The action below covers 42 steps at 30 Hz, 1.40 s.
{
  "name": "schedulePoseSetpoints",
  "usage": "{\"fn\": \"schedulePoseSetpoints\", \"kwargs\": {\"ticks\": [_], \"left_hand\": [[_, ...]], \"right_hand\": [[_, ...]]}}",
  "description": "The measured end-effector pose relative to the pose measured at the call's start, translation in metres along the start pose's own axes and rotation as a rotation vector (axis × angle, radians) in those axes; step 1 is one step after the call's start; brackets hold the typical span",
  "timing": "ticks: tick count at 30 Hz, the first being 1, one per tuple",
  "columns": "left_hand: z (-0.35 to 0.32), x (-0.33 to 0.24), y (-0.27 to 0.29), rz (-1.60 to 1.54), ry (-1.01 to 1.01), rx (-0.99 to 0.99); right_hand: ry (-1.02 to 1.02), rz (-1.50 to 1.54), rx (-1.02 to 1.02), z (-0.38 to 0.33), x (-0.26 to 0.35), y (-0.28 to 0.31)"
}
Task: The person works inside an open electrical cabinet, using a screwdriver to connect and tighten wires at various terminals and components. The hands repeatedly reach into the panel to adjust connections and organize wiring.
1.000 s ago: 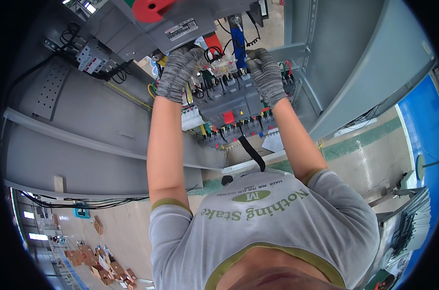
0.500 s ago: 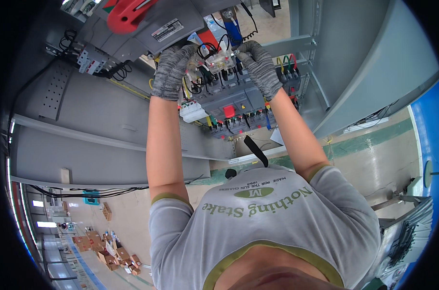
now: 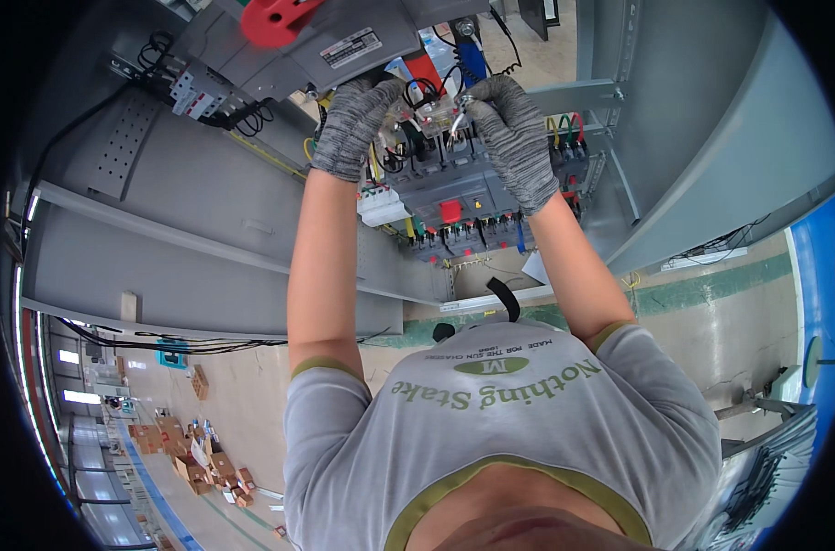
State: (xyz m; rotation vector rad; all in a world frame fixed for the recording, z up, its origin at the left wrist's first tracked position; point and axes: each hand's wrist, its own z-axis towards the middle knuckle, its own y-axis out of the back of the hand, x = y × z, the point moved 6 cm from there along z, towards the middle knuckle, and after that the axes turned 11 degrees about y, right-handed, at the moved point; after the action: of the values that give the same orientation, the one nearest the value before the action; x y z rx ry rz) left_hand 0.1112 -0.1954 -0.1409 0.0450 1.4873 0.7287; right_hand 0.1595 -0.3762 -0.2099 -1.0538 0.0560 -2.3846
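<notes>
Both my hands wear grey knitted gloves and work high among the wires of an electrical cabinet. My left hand (image 3: pixel 355 127) is closed at the left of a clear plastic block (image 3: pixel 438 117) with black wires looping over it. Whatever its fingertips grip there is hidden. At the block's right, my right hand (image 3: pixel 511 138) pinches a small shiny metal piece (image 3: pixel 455 129), too small to name. A red busbar (image 3: pixel 423 70) and a blue one (image 3: pixel 473 61) rise behind the block. Below my hands sits a grey circuit breaker (image 3: pixel 422 197) with a red square on its face.
A large grey switch unit with a red handle (image 3: pixel 275 20) overhangs at upper left, beside small white breakers (image 3: pixel 197 95). Grey cabinet panels (image 3: pixel 206 230) and a crossbar (image 3: pixel 574 94) frame the opening. Cardboard boxes (image 3: pixel 220 466) lie on the floor at lower left.
The whole view has shifted slightly, moving the cabinet rightward in it. Both hands stay at the clear block; the shiny metal piece by my right fingertips now shows more plainly.
</notes>
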Motion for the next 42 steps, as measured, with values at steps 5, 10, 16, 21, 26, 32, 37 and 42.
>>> {"fn": "schedulePoseSetpoints", "kwargs": {"ticks": [5,10,16,21,26,32,37,42], "left_hand": [[0.002,-0.001,-0.001,-0.028,-0.080,-0.007],[0.000,-0.001,-0.005,0.089,0.084,0.011],[0.015,0.011,-0.001,0.236,-0.193,-0.128],[-0.006,-0.005,-0.007,0.155,-0.132,0.088],[-0.009,-0.005,-0.001,0.076,-0.328,0.198],[0.005,0.017,0.002,0.075,-0.160,0.246],[-0.003,0.002,-0.006,0.015,-0.198,0.176],[-0.003,-0.002,-0.007,-0.140,-0.208,0.112]], "right_hand": [[0.053,-0.007,-0.025,0.010,0.007,-0.006],[0.038,-0.041,-0.044,0.014,0.009,0.004],[0.189,-0.125,-0.087,0.020,0.017,-0.008],[0.318,-0.159,-0.248,0.034,0.016,-0.011],[0.190,-0.064,-0.370,0.038,-0.008,-0.018],[-0.120,0.413,-0.452,0.028,0.000,-0.038],[-0.168,0.628,-0.569,0.030,-0.007,-0.044],[-0.115,0.535,-0.533,0.031,-0.011,-0.043]]}}
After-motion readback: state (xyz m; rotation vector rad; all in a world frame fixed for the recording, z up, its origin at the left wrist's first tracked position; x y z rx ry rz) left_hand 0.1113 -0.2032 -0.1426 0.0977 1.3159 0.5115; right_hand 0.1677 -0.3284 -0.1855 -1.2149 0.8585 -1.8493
